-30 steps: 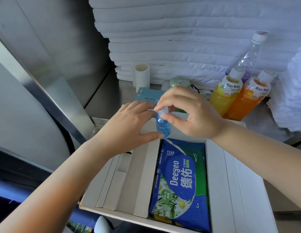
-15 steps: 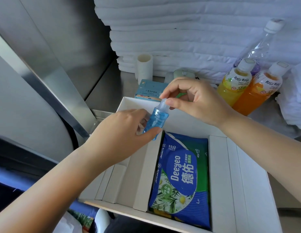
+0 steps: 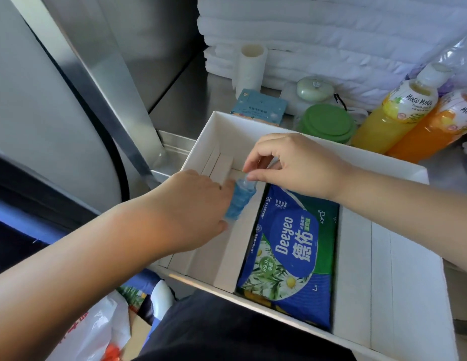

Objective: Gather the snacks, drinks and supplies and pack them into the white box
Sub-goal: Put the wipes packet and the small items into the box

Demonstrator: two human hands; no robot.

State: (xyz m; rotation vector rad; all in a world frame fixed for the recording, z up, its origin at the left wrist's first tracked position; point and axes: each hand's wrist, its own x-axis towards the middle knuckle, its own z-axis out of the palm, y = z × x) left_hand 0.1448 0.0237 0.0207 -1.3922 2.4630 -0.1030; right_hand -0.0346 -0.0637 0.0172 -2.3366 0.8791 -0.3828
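Two hands held one small bottle [image 3: 240, 200] of translucent blue liquid with a clear cap. It was tilted with its top leaning up and to the right, low inside the white box [image 3: 383, 256] over the narrow left compartment, just beside the divider that walled off the blue-and-green Deeyeo wipes pack [image 3: 292, 243]. The left hand [image 3: 190, 212] curled its fingers and thumb round the blue body, while the right hand [image 3: 297, 165] pinched the cap between thumb and forefinger, its other fingers bent loosely above.
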